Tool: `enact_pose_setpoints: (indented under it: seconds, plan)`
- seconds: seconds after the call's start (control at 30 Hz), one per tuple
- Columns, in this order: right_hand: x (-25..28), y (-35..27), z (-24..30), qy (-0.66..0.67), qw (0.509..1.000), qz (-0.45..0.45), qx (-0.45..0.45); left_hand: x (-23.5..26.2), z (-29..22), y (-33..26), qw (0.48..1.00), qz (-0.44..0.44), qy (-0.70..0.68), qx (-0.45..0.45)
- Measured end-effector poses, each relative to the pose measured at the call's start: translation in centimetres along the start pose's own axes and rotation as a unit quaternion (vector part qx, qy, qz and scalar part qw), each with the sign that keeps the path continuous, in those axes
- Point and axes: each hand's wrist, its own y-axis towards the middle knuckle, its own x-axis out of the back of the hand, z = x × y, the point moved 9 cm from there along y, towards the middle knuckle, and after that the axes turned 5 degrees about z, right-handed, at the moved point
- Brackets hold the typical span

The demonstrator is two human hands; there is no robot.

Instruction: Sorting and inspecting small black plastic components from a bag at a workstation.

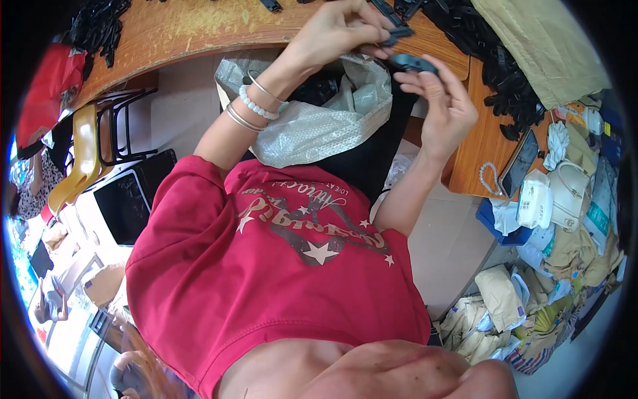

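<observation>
My left hand (pixel 335 32), with bangles and a white bead bracelet at the wrist, is closed on a small black plastic piece (pixel 401 34) over the wooden table's edge. Just below and to the right, my right hand (pixel 449 112) pinches a dark, glossy oblong piece (pixel 413 64) between thumb and fingers. The two pieces are close together and slightly blurred; their exact kind cannot be made out. Beneath my hands, a whitish woven bag (pixel 312 136) lies open on my lap, with dark parts inside. A heap of black pieces (pixel 495 63) spreads along the table on the right.
Another black heap (pixel 100 26) lies at the far left of the wooden table (pixel 199 30). On the right are a phone (pixel 518 163), a bead chain (pixel 490 178), a tissue pack (pixel 533 203) and piled packages (pixel 498 299). A yellow chair (pixel 83 149) and other people are at left.
</observation>
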Motion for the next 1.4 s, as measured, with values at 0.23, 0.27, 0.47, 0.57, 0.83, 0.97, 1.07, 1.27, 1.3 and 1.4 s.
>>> enact_pose_setpoints:
  seconds: [0.23, 0.27, 0.47, 0.57, 0.83, 0.97, 1.07, 1.27, 1.3, 1.4]
  plan:
    - [-0.6, -0.8, -0.8, -0.002, 0.999, -0.045, 0.02, -2.9, -1.0, -1.8, 0.946, 0.055, 0.304, -0.095]
    - [-0.6, -0.9, -1.1, -0.01, 0.999, -0.049, 0.009, -3.1, -1.3, -2.1, 0.946, 0.054, 0.305, -0.095]
    - [-0.3, 0.2, -0.9, 0.098, 0.995, -0.024, -0.001, -3.6, -3.3, -3.2, 0.874, 0.058, 0.445, -0.187]
    - [-0.1, 0.2, -2.5, 0.032, 0.998, -0.004, -0.059, -3.1, -2.7, -3.0, 0.869, 0.053, 0.447, -0.206]
    - [4.6, 4.2, -0.4, -0.506, 0.828, -0.155, 0.184, 4.1, 2.5, 2.7, 0.991, -0.069, 0.112, 0.012]
    - [6.0, 5.4, -3.0, -0.584, 0.796, -0.131, 0.091, 2.4, 1.2, 4.8, 0.971, -0.054, 0.221, 0.073]
    - [5.7, 5.4, -3.9, -0.563, 0.82, -0.102, 0.028, 0.0, -1.7, 5.1, 0.816, -0.04, 0.561, -0.134]
    - [5.9, 3.4, -4.3, -0.248, 0.956, -0.155, 0.019, 1.0, -1.3, 3.2, 0.751, -0.092, 0.637, -0.145]
    - [5.9, 3.2, -4.9, -0.162, 0.978, -0.127, 0.0, 1.1, -2.1, 2.5, 0.754, -0.109, 0.625, -0.172]
    - [4.3, 2.8, -5.7, -0.038, 0.996, -0.077, -0.026, 1.6, -2.8, 1.5, 0.802, -0.091, 0.584, -0.08]
